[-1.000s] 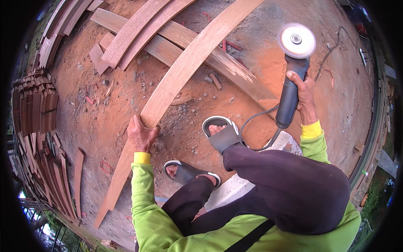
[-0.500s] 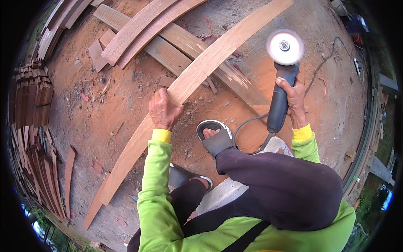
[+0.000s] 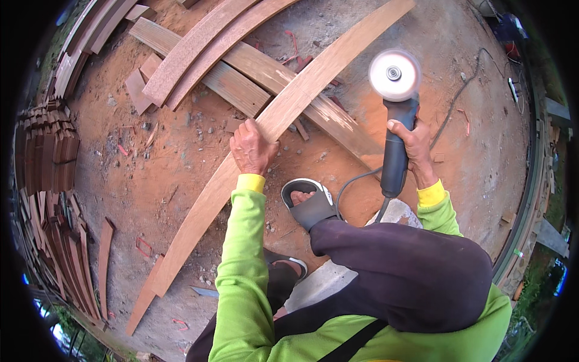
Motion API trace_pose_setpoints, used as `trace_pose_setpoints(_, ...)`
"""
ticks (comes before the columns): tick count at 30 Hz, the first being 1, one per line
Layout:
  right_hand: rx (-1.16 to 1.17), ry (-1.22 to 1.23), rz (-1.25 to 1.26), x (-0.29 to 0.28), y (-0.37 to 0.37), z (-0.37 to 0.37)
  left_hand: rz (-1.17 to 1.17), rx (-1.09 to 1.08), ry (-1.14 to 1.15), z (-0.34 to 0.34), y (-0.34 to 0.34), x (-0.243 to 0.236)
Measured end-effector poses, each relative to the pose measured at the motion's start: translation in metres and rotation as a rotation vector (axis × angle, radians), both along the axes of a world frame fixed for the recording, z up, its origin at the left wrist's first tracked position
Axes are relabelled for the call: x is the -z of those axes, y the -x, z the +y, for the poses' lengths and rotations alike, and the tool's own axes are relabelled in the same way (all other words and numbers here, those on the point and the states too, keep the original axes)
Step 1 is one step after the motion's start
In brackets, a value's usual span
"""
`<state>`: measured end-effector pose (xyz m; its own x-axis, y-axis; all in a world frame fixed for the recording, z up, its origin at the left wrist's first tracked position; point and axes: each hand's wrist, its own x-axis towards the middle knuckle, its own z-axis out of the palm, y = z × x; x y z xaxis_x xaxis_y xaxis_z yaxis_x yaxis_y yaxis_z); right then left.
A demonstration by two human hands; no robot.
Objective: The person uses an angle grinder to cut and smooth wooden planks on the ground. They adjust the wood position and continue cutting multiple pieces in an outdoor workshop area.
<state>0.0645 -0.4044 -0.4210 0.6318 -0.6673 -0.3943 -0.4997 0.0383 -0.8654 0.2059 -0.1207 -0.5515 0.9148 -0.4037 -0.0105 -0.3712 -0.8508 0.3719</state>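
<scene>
We had our left hand (image 3: 253,148) clamped on the long curved plank (image 3: 265,130), fingers wrapped over its upper edge about midway along. That plank ran from near left on the dirt, up across the middle, to the far right, and it lay over a couple of other planks (image 3: 232,81) stacked at the far side. Our right hand (image 3: 413,142) had its fingers closed tight around the dark handle of the angle grinder (image 3: 395,114), held upright to the right of the plank, pale disc (image 3: 394,75) up and facing us, not touching the wood. Its cord (image 3: 356,181) looped down toward our sandalled foot (image 3: 310,202), which sat just near of the plank.

No real bins or boxes anywhere that we could see, just a stack of thin wooden slats (image 3: 45,151) piled at the far left edge and loose offcuts on the red ground (image 3: 151,175).

Compared with a second back, our left hand had slid further up the plank, away from our body, and the plank itself had swung so its far end pointed more to the right. The grinder had moved a bit left and looked closer to us.
</scene>
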Motion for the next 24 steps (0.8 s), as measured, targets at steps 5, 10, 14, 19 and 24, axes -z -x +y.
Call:
trace_pose_setpoints(5, -0.106, 0.014, 0.048, -0.002, -0.006, 0.0, -0.028, -0.009, 0.024, -0.007, -0.002, 0.001)
trace_pose_setpoints(10, -0.158, 0.122, 0.061, -0.001, -0.011, 0.009, -0.013, -0.014, 0.011, -0.009, 0.001, 0.003)
trace_pose_setpoints(14, -0.242, 0.206, 0.075, 0.001, -0.016, 0.009, -0.034, -0.01, -0.032, -0.007, 0.0, 0.001)
trace_pose_setpoints(19, -0.39, 0.335, 0.085, 0.006, -0.019, -0.005, 0.024, -0.005, -0.038, -0.008, 0.0, 0.0)
trace_pose_setpoints(24, -0.469, 0.456, 0.12, 0.002, -0.024, -0.018, 0.049, -0.015, -0.025, -0.017, 0.001, -0.003)
